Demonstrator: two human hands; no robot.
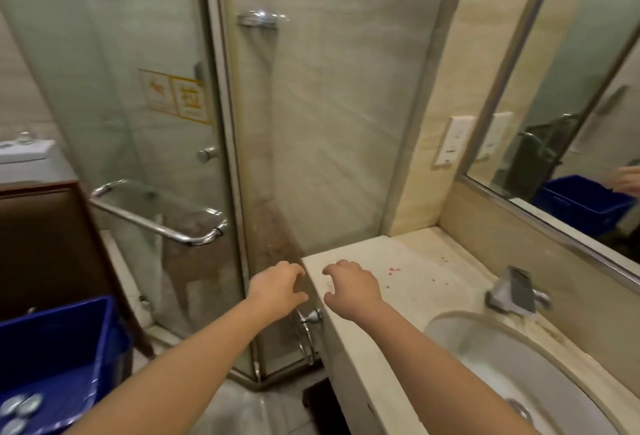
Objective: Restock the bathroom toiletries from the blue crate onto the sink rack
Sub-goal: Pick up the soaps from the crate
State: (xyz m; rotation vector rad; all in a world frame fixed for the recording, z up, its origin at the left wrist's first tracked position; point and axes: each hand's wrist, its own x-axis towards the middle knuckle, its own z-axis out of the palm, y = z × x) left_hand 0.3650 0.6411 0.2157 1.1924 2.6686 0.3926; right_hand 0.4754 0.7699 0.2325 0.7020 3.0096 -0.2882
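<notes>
Even, fairly dim indoor light casts only faint shadows, motion blur smears the faucet (512, 291) and the glass left of it, and straight lines bow near the frame edges.

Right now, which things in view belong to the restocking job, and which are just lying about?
Job: blue crate, round silver lids inside it, left hand, right hand, both empty; glass shelf, maybe the rack.
Bystanders: faucet, basin, mirror, towel ring.

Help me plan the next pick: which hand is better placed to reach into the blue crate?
Probably left. The left hand, empty, is beside the counter, nearer the crate; the right hand, also empty, is over the counter.
</notes>
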